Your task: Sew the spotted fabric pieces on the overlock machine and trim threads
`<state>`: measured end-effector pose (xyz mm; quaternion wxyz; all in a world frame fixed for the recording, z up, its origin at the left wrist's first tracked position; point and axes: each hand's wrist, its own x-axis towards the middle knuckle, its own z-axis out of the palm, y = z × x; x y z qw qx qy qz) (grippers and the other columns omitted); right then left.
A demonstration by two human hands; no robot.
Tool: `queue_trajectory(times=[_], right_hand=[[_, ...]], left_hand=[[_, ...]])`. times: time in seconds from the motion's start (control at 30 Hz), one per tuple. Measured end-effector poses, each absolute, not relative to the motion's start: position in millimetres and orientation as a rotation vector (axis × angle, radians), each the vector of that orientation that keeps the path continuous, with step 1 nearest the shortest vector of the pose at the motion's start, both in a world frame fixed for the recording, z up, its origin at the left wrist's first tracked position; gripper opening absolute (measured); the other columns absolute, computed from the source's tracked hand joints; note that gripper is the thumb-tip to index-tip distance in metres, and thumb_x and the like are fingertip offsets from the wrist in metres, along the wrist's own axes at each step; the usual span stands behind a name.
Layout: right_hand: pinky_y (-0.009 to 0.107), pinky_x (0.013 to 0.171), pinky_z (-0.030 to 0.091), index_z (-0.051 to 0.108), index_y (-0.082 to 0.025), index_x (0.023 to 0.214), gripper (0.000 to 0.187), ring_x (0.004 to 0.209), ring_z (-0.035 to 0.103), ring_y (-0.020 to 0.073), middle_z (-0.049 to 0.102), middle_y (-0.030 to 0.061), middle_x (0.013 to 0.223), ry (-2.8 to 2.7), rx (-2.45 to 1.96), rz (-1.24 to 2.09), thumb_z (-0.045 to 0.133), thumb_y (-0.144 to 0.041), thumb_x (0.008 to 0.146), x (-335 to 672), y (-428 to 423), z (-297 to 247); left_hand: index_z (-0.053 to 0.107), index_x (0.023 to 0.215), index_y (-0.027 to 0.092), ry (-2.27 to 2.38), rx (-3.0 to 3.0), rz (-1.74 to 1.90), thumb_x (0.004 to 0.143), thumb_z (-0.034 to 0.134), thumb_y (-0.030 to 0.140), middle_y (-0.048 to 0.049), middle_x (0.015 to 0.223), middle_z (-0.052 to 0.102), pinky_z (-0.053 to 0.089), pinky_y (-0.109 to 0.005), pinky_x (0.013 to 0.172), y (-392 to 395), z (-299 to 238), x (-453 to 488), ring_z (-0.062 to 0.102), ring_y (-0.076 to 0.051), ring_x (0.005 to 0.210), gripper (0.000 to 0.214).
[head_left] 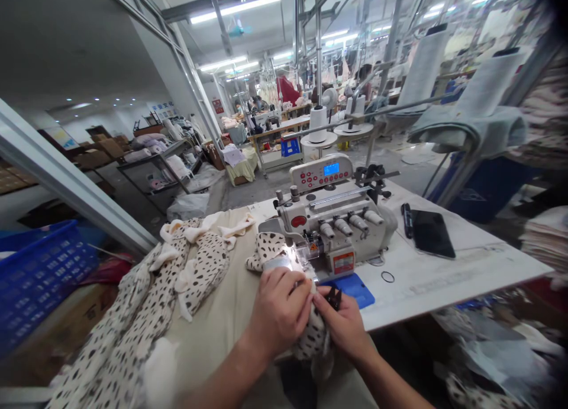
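My left hand lies curled on a cream fabric piece with black spots, pressing it at the lit needle area of the overlock sewing machine. My right hand pinches the same fabric just in front of the machine and holds a small black tool between its fingers. The fabric hangs down between both hands over the table's front edge. A chain of sewn spotted pieces trails to the left.
A black phone lies on the white table right of the machine. A small ring and a blue pad lie near the machine. A blue basket stands at left. Thread cones stand behind.
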<state>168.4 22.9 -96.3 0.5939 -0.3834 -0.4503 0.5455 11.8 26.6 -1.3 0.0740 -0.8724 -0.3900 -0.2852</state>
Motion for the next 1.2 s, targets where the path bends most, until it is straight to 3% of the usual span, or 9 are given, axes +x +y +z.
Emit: queue_trajectory(times=[0.43,0.53,0.7,0.8,0.93,1.03,1.2], right_hand=[[0.032,0.075,0.05,0.076,-0.016,0.091,0.028,0.075,0.062,0.0211,0.073,0.0058,0.082,-1.114,-0.862,1.287,0.072,-0.044,0.087,167.9,23.0,-97.5],[0.032,0.073,0.049,0.077,-0.017,0.09,0.027,0.075,0.062,0.0217,0.072,0.0056,0.081,-1.184,-0.857,1.313,0.069,-0.043,0.089,170.8,23.3,-95.1],[0.034,0.084,0.047,0.076,-0.018,0.075,0.027,0.09,0.061,0.0244,0.069,0.0063,0.093,-1.395,-0.672,1.249,0.066,-0.039,0.089,179.7,28.6,-88.1],[0.035,0.089,0.047,0.077,-0.018,0.077,0.022,0.095,0.061,0.0251,0.07,0.0071,0.101,-1.481,-0.587,1.243,0.068,-0.036,0.088,185.3,31.0,-87.5],[0.034,0.081,0.049,0.078,-0.018,0.091,0.016,0.084,0.064,0.0229,0.073,0.0062,0.091,-1.387,-0.549,1.442,0.074,-0.033,0.084,188.7,29.8,-96.2],[0.033,0.077,0.051,0.074,-0.019,0.106,0.032,0.079,0.066,0.0221,0.074,0.0055,0.088,-1.176,-0.515,1.628,0.08,-0.032,0.078,186.6,28.0,-101.0],[0.029,0.076,0.051,0.074,-0.019,0.093,0.027,0.072,0.065,0.0174,0.072,0.0013,0.078,-1.093,-0.638,1.626,0.086,-0.021,0.069,181.1,27.5,-95.7]], left_hand=[[0.067,0.11,0.022,-1.238,-2.538,-1.082,0.089,0.06,0.013,-0.0081,0.107,0.065,0.043,-0.042,0.092,15.8,-10.5,10.1,0.058,-0.023,0.101,0.024],[0.062,0.113,0.021,-1.548,-2.251,-1.531,0.087,0.064,0.015,-0.0097,0.113,0.058,0.046,-0.041,0.095,-1.5,-40.3,12.1,0.057,-0.023,0.108,0.027],[0.041,0.13,0.023,-2.3,-1.521,-2.785,0.085,0.072,0.033,-0.0125,0.126,0.057,0.052,-0.04,0.096,-23.6,-73.2,29.6,0.062,-0.023,0.114,0.055],[0.048,0.129,0.017,-2.595,-1.474,-3.22,0.076,0.081,0.034,-0.0164,0.123,0.065,0.053,-0.042,0.098,-24.9,-60.9,32.5,0.064,-0.029,0.116,0.064],[0.064,0.112,0.011,-2.68,-1.652,-3.171,0.07,0.086,0.03,-0.0158,0.109,0.073,0.056,-0.041,0.093,-23.4,-40.2,24.3,0.07,-0.03,0.104,0.051],[0.064,0.115,0.014,-2.528,-1.632,-3.164,0.075,0.082,0.034,-0.0144,0.116,0.072,0.056,-0.04,0.094,-25.9,-41.7,23.6,0.07,-0.028,0.104,0.048],[0.058,0.127,0.015,-2.702,-1.926,-2.9,0.073,0.083,0.033,-0.0173,0.125,0.069,0.054,-0.038,0.099,-34.8,-64.0,33.2,0.067,-0.029,0.114,0.062]])
